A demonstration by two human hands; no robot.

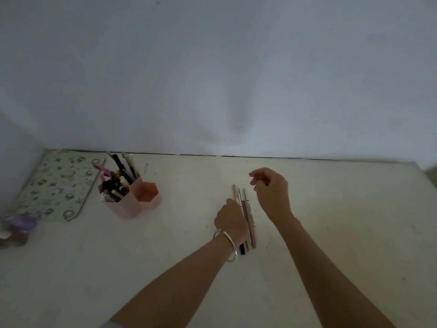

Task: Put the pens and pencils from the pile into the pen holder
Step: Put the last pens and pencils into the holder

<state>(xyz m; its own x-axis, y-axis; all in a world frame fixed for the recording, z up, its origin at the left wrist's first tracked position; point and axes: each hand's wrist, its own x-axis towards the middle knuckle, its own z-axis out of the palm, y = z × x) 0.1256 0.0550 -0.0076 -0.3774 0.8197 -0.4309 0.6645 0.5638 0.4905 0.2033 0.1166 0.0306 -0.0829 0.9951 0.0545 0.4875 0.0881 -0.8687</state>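
Observation:
A small pile of pens and pencils (pixel 248 216) lies side by side on the pale table (pixel 331 233), pointing away from me. My left hand (pixel 230 218), with a silver bangle on the wrist, lies over the pile's left side. Its fingers curl down around a beige pencil (pixel 234 191) whose tip sticks out beyond the knuckles. My right hand (pixel 272 192) hovers just right of the pile with loosely curled fingers and holds nothing. The pink pen holder (pixel 142 204) stands to the left; its left compartment is packed with pens and its right compartment looks hollow.
A floral mat (pixel 56 183) lies in the back left corner against the wall. A blurry purple object (pixel 16 228) sits at the far left edge. The table's right edge runs near the frame's upper right.

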